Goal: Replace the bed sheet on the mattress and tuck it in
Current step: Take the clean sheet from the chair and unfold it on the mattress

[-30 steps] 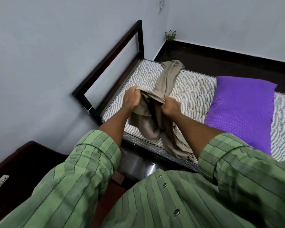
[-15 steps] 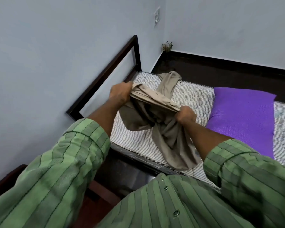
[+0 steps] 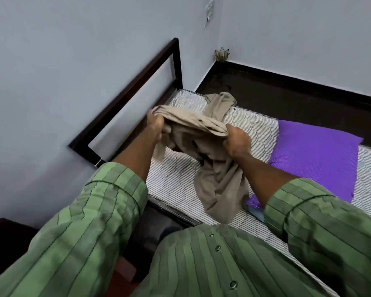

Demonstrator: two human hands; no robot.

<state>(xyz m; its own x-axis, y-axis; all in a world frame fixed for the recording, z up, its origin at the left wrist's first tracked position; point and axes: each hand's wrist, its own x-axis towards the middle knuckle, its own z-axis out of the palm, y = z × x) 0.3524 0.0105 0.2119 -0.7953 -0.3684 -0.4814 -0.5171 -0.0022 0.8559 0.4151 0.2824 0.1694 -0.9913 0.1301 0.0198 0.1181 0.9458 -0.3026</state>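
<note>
Two hands on one item: left hand (image 3: 156,125) and right hand (image 3: 237,141) each fist a bunched edge of the tan bed sheet (image 3: 214,181), now drawn wider apart than half a second ago. Sheet: crumpled, trailing over the bare striped mattress (image 3: 171,181) beside the purple pillow (image 3: 313,159). Status, judged: unfolding begun, spreading and tucking outstanding

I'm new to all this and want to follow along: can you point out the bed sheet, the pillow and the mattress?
bed sheet (image 3: 219,185): head view, on the bunched tan cloth hanging below the hands.
pillow (image 3: 315,159): head view, on the middle of its purple top.
mattress (image 3: 174,179): head view, on bare striped surface left of the sheet.
</note>
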